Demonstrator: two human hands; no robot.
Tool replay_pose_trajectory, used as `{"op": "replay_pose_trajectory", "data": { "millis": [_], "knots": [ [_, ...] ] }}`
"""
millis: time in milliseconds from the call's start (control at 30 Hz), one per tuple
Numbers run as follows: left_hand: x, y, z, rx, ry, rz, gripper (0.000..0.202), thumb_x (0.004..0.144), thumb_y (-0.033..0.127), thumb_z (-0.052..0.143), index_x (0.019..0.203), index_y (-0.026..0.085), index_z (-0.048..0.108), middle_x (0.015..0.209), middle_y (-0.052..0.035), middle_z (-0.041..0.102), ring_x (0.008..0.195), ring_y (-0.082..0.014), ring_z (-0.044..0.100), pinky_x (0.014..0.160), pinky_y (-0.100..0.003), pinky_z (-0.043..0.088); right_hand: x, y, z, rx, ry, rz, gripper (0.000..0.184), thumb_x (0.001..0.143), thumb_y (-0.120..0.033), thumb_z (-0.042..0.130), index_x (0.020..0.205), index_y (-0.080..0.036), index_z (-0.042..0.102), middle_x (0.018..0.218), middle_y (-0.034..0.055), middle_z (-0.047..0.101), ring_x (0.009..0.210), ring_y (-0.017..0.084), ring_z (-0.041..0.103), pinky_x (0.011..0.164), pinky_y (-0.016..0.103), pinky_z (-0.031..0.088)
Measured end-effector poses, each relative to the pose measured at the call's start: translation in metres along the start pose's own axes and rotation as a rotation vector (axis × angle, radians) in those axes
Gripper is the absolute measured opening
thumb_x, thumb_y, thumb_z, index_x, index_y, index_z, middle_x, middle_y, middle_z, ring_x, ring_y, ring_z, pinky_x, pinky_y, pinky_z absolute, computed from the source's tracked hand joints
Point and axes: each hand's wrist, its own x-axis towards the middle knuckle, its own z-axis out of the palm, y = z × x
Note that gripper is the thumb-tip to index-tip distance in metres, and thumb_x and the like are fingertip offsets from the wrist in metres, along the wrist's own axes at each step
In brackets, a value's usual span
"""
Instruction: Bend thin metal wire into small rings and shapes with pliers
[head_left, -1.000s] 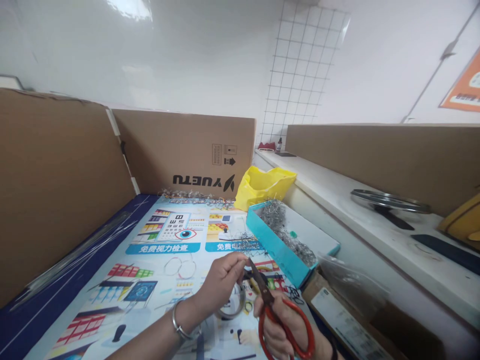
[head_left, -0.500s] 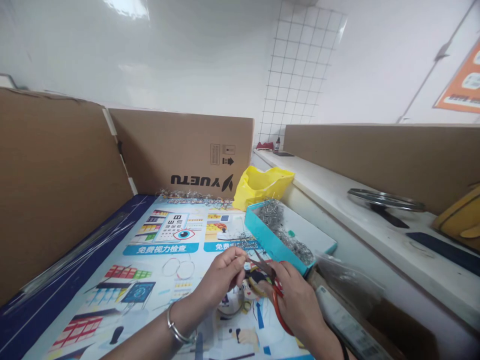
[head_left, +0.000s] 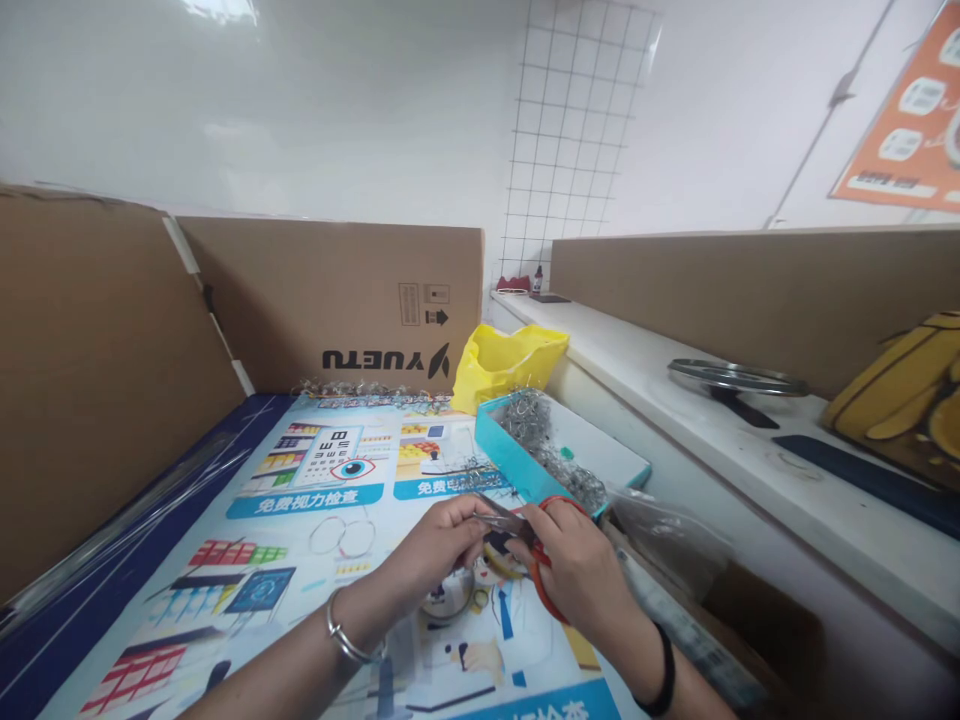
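My right hand grips red-handled scissors, whose blades point left toward my left hand. My left hand, with a silver bangle on the wrist, pinches something small and thin at the blade tips; I cannot make out what it is. Both hands hover low over a printed poster with an eye chart. A roll of clear tape lies on the poster just under my left hand. Two thin wire rings rest on the poster to the left of my hands.
A teal tray with tangled wire pieces sits right of the poster, a yellow bag behind it. Cardboard panels wall the left and back. A white ledge on the right holds a metal lid and a yellow object.
My right hand turned the scissors from blades pointing up to blades lying leftward, and moved up to meet my left hand. The view shifted slightly right.
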Motion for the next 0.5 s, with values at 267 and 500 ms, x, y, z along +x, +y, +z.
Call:
{"op": "replay_pose_trajectory", "data": {
  "millis": [267,500],
  "knots": [
    [0.004,-0.001,-0.008,0.003,-0.05,-0.036,0.016,0.073,0.028,0.054,0.079,0.015,0.061,0.043,0.0093,0.037,0.04,-0.0055,0.023,0.043,-0.02,0.015,0.002,-0.001,-0.003,0.154,-0.067,0.035,0.023,0.082,-0.027,0.061,0.104,-0.019,0.059,0.087,0.0067,0.058,0.083,0.021,0.056,0.072,0.031,0.045],
    [0.017,0.004,-0.005,-0.053,-0.109,-0.071,0.016,0.069,0.027,0.056,0.078,0.015,0.06,0.042,0.0094,0.037,0.039,-0.005,0.021,0.042,-0.02,0.013,0.002,0.009,-0.003,0.16,-0.039,0.047,0.018,0.086,-0.031,0.056,0.1,-0.019,0.059,0.085,0.0059,0.057,0.078,0.019,0.056,0.07,0.028,0.044]
  ]
}}
